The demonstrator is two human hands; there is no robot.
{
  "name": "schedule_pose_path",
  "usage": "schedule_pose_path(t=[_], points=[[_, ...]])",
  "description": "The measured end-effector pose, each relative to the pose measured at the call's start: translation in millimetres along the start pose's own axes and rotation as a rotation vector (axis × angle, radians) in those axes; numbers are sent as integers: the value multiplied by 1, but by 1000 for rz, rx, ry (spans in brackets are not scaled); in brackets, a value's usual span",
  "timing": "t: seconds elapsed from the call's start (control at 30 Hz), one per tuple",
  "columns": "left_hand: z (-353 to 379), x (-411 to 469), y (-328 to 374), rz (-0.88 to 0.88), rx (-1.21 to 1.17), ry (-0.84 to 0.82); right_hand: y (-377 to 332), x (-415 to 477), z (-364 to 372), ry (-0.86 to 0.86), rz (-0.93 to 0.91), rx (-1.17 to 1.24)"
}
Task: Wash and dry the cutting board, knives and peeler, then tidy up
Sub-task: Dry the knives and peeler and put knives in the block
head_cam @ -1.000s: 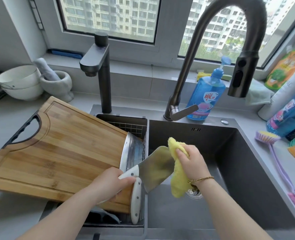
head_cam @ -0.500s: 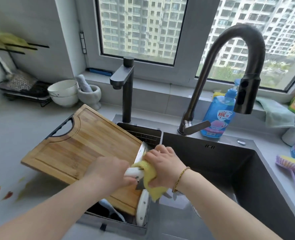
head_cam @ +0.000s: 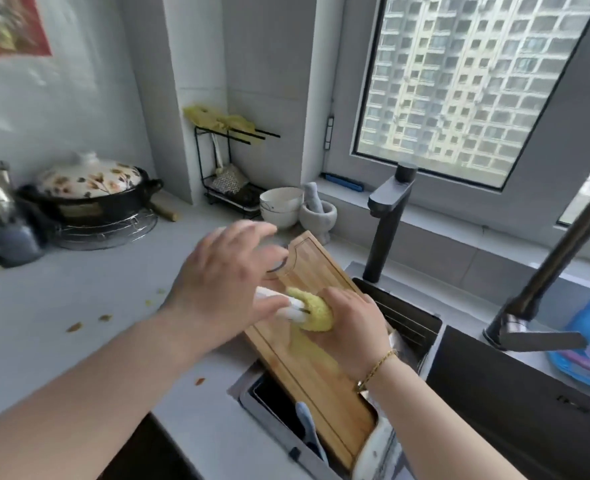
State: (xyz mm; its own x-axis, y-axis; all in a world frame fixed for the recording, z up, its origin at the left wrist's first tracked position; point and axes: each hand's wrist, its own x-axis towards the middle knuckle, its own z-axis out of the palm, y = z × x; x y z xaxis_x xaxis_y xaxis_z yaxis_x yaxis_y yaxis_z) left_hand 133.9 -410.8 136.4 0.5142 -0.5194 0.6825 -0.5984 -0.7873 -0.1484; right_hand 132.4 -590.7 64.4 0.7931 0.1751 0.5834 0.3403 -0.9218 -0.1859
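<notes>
The bamboo cutting board [head_cam: 316, 382] leans across the sink's left drainer basket [head_cam: 412, 325] and onto the counter. My right hand [head_cam: 352, 336] grips a yellow cloth [head_cam: 312, 311] wrapped round a white-handled knife [head_cam: 288, 310] above the board; the blade is hidden under cloth and hand. My left hand [head_cam: 222, 282] hovers over the board's handle end with fingers spread, its thumb lying across the knife's white handle. A second white-handled knife [head_cam: 376, 445] stands in the basket at the board's lower end. A blue-and-white handle [head_cam: 306, 424] lies in the basket; I cannot tell what it belongs to.
White bowls [head_cam: 281, 206] and a stone mortar [head_cam: 318, 211] stand behind the board. A lidded floral pot [head_cam: 89, 192] sits on a wire trivet at the left. Two dark taps [head_cam: 389, 216] rise behind the sink. Food scraps [head_cam: 75, 326] dot the grey counter.
The view has swung left and up. Both hands and the cloth-wrapped knife moved left over the board. My left hand's fingers have opened from their grip on the handle.
</notes>
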Motion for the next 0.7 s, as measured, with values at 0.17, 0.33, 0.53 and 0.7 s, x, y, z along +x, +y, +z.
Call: schedule_pose_path(t=[0.17,0.33,0.53,0.7], points=[[-16,-58,-31,-687,-797,313,-49,24,19,57,76,170],[-19,-74,-76,-1121,-1309,502,-136,53,66,175,-6,116],[-47,-97,-176,-1294,-1158,808,-259,75,134,232,-70,275],[-61,-129,-243,-1454,-1115,841,-335,89,179,228,-69,365]])
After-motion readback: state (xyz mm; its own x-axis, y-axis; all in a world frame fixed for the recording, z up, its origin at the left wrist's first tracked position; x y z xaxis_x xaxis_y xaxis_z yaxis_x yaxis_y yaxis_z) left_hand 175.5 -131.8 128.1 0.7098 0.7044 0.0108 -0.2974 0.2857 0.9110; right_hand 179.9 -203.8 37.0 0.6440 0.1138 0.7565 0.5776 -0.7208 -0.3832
